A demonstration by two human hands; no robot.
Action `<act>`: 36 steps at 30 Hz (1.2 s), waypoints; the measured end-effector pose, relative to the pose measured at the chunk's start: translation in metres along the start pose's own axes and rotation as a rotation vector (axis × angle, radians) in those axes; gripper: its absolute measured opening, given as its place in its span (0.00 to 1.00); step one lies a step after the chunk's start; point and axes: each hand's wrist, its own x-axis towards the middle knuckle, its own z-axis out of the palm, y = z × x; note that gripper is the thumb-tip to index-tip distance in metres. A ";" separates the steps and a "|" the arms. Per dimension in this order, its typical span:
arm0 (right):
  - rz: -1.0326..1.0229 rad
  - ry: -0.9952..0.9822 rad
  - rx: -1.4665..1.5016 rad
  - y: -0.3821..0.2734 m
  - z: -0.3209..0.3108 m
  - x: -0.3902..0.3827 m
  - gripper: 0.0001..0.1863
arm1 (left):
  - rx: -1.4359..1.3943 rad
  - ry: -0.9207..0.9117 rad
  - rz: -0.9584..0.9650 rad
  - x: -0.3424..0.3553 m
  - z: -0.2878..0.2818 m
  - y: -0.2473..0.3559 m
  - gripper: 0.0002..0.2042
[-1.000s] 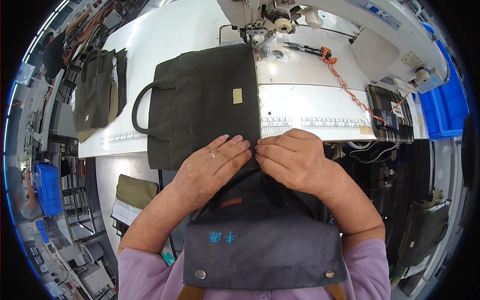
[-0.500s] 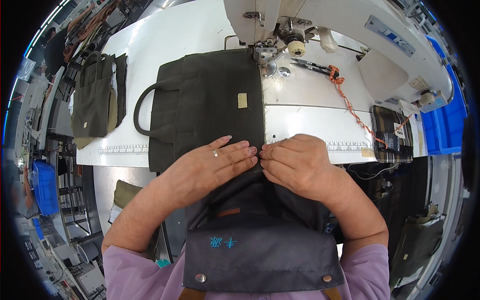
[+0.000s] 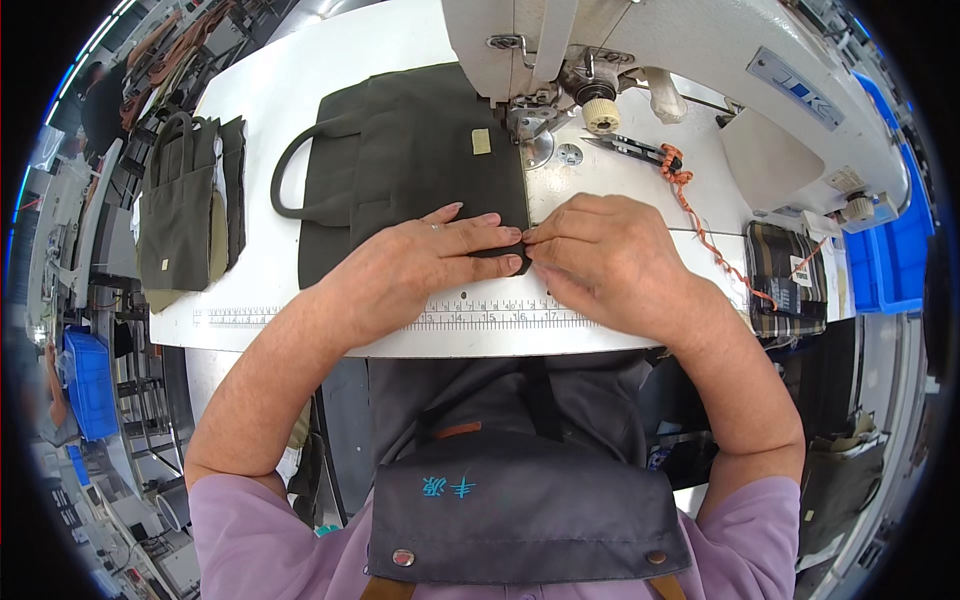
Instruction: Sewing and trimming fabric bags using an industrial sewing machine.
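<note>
A dark green fabric bag panel [image 3: 415,130] with a loop handle on its left side lies flat on the white sewing table. Its right edge runs under the presser foot [image 3: 524,122] of a sewing machine [image 3: 680,50]. My left hand [image 3: 420,262] rests on the panel's near right corner, fingers stretched out and palm down. Beside it, my right hand [image 3: 612,250] pinches the panel's right edge between thumb and fingers. The fingertips of both hands almost meet there. A small pale label [image 3: 481,141] sits on the panel near the needle.
Thread snips [image 3: 625,148] lie right of the needle, with a twisted orange cord [image 3: 705,225] running to a plaid fabric bundle [image 3: 785,270]. Similar green bag pieces [image 3: 182,225] are stacked at the left. A ruler scale [image 3: 490,318] marks the table's front. Blue bins [image 3: 885,250] stand beyond the right end.
The bag panel has moved away from me, further under the machine, and its near end now lies on the table. Both hands have travelled forward with it along the right edge.
</note>
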 end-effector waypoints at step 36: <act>0.254 -0.008 -0.263 0.043 0.016 0.018 0.15 | 0.223 0.209 -0.190 0.044 0.003 -0.034 0.31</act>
